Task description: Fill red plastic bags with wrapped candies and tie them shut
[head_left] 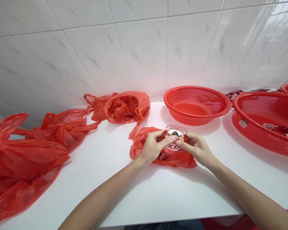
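Observation:
A flat red-and-white cutout ornament with a cartoon figure and Chinese characters is held up between my two hands. My left hand pinches its left side, the thumb lying across its front. On the other side, my right hand grips the edge, with its thumb reaching to the middle near the left thumb. Just below and behind lies a crumpled red plastic bag on the white table. Some dark red printed piece shows at the bag, partly covered.
Large red plastic bags spread over the left side. Another bag, stuffed with crumpled red plastic, stands by the tiled wall. To the right are a red basket and a larger basket holding printed pieces.

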Demonstrator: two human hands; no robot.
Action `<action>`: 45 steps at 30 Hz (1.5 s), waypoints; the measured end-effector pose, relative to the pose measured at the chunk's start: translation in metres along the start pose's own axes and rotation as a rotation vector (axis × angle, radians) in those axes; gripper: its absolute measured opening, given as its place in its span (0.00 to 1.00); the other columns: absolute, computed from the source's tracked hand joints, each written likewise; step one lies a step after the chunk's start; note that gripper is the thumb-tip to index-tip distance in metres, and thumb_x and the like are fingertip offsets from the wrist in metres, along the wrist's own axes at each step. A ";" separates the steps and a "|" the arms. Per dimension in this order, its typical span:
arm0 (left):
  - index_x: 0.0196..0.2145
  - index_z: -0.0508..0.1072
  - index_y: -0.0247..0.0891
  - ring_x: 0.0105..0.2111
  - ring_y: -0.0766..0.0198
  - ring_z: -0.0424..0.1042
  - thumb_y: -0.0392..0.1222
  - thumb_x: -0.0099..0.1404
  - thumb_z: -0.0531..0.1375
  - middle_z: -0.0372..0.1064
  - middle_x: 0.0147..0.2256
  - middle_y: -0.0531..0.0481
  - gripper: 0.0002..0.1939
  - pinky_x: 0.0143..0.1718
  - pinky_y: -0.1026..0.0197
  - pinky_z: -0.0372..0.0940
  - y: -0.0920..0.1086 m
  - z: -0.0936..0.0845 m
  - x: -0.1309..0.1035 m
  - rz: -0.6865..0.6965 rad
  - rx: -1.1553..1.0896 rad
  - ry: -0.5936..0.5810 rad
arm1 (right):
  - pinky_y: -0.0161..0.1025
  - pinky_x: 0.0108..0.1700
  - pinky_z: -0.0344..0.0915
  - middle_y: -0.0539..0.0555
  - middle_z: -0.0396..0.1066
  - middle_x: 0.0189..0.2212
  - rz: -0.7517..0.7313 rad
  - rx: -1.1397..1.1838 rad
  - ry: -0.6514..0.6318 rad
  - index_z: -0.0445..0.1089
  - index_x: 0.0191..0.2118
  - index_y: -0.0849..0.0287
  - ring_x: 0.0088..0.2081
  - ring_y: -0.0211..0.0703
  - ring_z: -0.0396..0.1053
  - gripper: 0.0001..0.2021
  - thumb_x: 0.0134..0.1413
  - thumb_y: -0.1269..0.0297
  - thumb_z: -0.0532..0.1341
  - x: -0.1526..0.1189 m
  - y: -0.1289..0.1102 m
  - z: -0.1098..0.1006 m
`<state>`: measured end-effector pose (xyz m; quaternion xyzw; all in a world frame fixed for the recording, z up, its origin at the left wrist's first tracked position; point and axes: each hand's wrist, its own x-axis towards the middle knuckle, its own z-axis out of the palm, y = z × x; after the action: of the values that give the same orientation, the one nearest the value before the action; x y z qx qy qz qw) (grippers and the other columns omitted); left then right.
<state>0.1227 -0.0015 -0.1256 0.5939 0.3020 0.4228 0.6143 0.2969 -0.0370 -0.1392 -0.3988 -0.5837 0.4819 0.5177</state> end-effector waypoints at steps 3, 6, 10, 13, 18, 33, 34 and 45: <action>0.31 0.79 0.35 0.29 0.63 0.73 0.51 0.57 0.70 0.76 0.28 0.50 0.15 0.33 0.61 0.68 0.001 -0.001 0.000 0.030 0.035 -0.015 | 0.36 0.29 0.67 0.51 0.73 0.28 0.005 0.012 -0.002 0.77 0.37 0.59 0.28 0.40 0.67 0.13 0.53 0.53 0.69 0.000 0.001 0.000; 0.31 0.80 0.35 0.29 0.64 0.72 0.52 0.58 0.70 0.76 0.28 0.51 0.15 0.33 0.61 0.68 0.000 -0.001 0.000 0.046 0.040 -0.002 | 0.35 0.29 0.67 0.51 0.73 0.29 0.013 0.059 -0.007 0.78 0.38 0.59 0.28 0.39 0.67 0.13 0.53 0.54 0.70 0.002 0.003 0.000; 0.32 0.81 0.35 0.31 0.62 0.74 0.52 0.58 0.69 0.77 0.29 0.49 0.15 0.36 0.61 0.69 -0.002 -0.001 -0.001 0.015 0.009 0.039 | 0.36 0.30 0.68 0.53 0.76 0.32 0.038 0.096 -0.036 0.78 0.40 0.59 0.30 0.41 0.69 0.14 0.54 0.53 0.69 0.003 0.005 0.001; 0.32 0.81 0.35 0.31 0.62 0.74 0.52 0.58 0.69 0.78 0.30 0.49 0.15 0.35 0.61 0.69 -0.002 -0.001 -0.001 -0.008 -0.034 0.048 | 0.35 0.30 0.69 0.54 0.76 0.33 0.030 0.109 -0.036 0.79 0.40 0.59 0.31 0.41 0.69 0.15 0.55 0.52 0.68 0.003 0.005 0.001; 0.27 0.79 0.34 0.27 0.65 0.71 0.51 0.57 0.70 0.74 0.26 0.51 0.15 0.32 0.63 0.66 0.003 -0.002 0.000 -0.039 0.011 0.007 | 0.37 0.31 0.69 0.54 0.76 0.32 0.049 0.102 -0.041 0.79 0.40 0.58 0.31 0.42 0.70 0.15 0.55 0.51 0.68 0.001 0.004 0.000; 0.25 0.76 0.34 0.25 0.64 0.71 0.58 0.55 0.70 0.73 0.23 0.50 0.22 0.29 0.63 0.68 0.007 -0.002 0.002 0.011 0.050 0.017 | 0.38 0.36 0.70 0.52 0.76 0.29 0.103 0.200 -0.062 0.78 0.35 0.58 0.30 0.41 0.71 0.13 0.54 0.53 0.70 0.001 0.008 0.001; 0.25 0.76 0.34 0.25 0.64 0.71 0.58 0.55 0.70 0.73 0.23 0.50 0.22 0.29 0.62 0.68 0.007 -0.002 0.002 0.015 0.047 0.020 | 0.38 0.36 0.70 0.52 0.76 0.30 0.107 0.198 -0.062 0.78 0.35 0.59 0.30 0.41 0.71 0.13 0.53 0.53 0.70 0.001 0.008 0.001; 0.25 0.74 0.34 0.24 0.67 0.66 0.59 0.59 0.66 0.69 0.22 0.52 0.23 0.26 0.64 0.63 0.000 -0.004 0.002 0.038 0.121 0.058 | 0.34 0.27 0.67 0.52 0.71 0.26 0.063 0.106 -0.048 0.77 0.33 0.60 0.27 0.38 0.65 0.16 0.52 0.49 0.70 0.000 0.000 0.003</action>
<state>0.1204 0.0017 -0.1253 0.6230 0.3336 0.4324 0.5600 0.2941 -0.0373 -0.1392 -0.3774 -0.5568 0.5374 0.5087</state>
